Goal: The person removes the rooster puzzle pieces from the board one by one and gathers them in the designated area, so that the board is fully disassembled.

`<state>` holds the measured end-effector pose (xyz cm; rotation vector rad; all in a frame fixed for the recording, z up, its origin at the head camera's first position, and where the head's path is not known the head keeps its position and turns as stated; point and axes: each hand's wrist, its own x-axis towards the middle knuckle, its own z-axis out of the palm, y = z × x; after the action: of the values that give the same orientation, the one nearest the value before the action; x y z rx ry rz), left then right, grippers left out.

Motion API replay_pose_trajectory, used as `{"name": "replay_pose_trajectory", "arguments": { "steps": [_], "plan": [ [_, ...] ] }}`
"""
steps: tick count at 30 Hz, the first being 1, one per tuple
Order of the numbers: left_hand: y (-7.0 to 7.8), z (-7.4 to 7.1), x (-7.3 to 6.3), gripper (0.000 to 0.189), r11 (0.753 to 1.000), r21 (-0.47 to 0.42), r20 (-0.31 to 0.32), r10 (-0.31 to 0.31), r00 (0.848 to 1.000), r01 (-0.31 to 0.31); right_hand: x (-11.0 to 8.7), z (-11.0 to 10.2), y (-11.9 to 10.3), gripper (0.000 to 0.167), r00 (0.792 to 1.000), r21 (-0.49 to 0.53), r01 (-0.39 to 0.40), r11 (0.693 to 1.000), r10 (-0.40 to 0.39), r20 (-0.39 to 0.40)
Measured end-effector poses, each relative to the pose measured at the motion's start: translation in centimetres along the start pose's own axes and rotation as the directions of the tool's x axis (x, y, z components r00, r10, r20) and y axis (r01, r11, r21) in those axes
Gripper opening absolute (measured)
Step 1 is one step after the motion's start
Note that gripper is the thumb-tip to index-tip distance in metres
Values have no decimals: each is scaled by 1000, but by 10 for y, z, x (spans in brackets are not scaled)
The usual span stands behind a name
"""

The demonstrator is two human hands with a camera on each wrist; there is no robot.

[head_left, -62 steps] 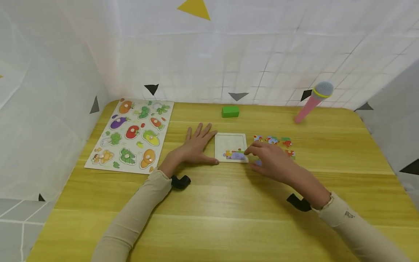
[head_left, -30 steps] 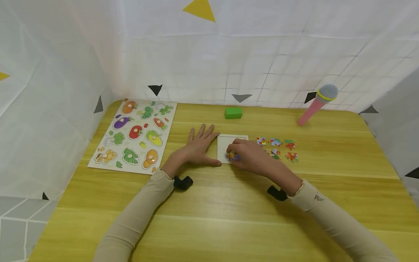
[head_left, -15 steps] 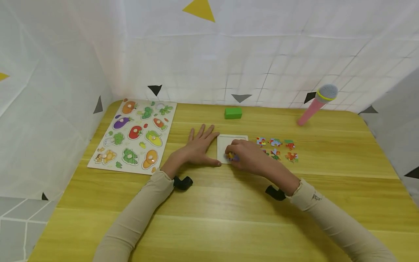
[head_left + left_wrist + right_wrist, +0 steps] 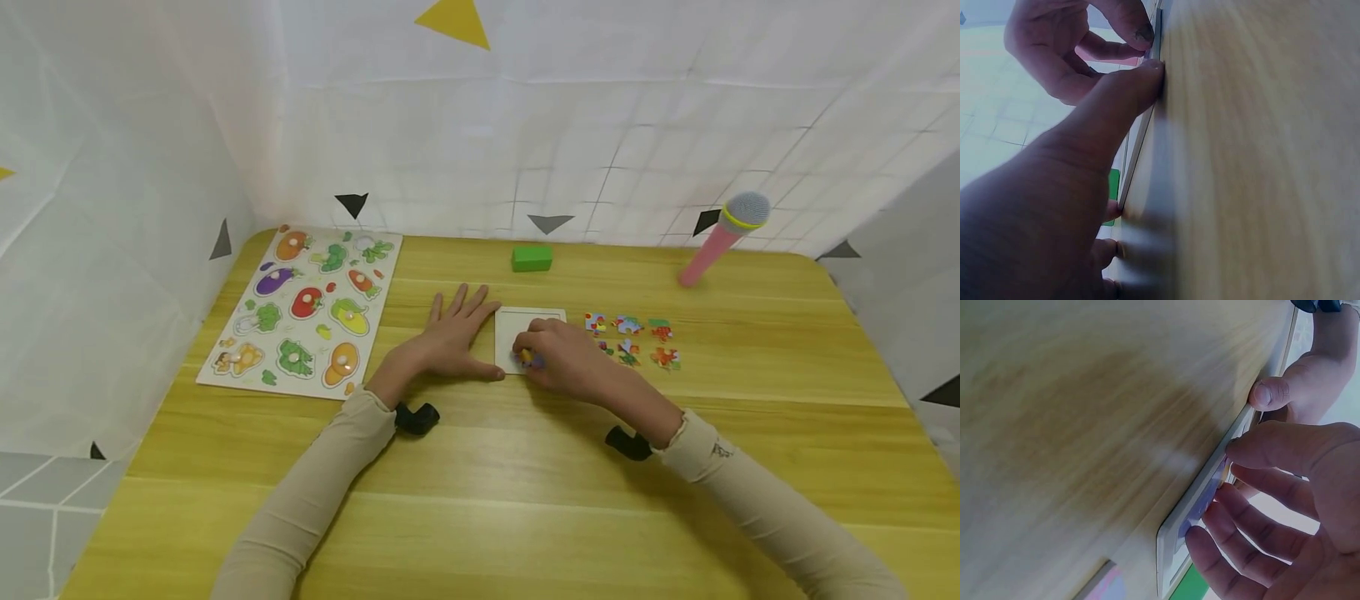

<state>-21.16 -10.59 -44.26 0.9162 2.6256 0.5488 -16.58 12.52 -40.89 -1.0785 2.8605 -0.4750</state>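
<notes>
A small white square puzzle tray [image 4: 506,327] lies mid-table. My left hand [image 4: 448,343] is spread flat beside it, thumb and index fingertip at its left edge. Over the tray's lower part, my right hand [image 4: 567,357] pinches a yellow puzzle piece [image 4: 526,357] between thumb and fingers. In the right wrist view, the thumb tip is at the tray rim [image 4: 1166,562], and a purple piece [image 4: 1200,501] lies inside along that side. My right hand hides much of the tray in the head view. Several loose puzzle pieces [image 4: 628,325] lie in rows to its right.
A vegetable peg board [image 4: 300,312] lies at the left of the wooden table [image 4: 480,500]. A green block [image 4: 532,258] sits behind the tray. A pink toy microphone [image 4: 720,242] stands at the back right, near the white sheet backdrop.
My right hand has moved left from the tray's right edge to over its lower left part, onto the yellow piece. Over the last second it barely shifts. The left hand stays in place.
</notes>
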Motion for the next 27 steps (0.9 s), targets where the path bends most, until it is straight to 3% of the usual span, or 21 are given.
{"name": "replay_pose_trajectory", "arguments": {
  "steps": [11,27],
  "plan": [
    [1,-1,-1,112,1000,3,4,0,1000,0,-1,0,-2,25,1000,-15,-19,1000,18,-9],
    [-1,-1,0,111,1000,9,1,7,1000,-7,-2,0,0,18,998,5,3,1000,-3,-56]
  ]
}}
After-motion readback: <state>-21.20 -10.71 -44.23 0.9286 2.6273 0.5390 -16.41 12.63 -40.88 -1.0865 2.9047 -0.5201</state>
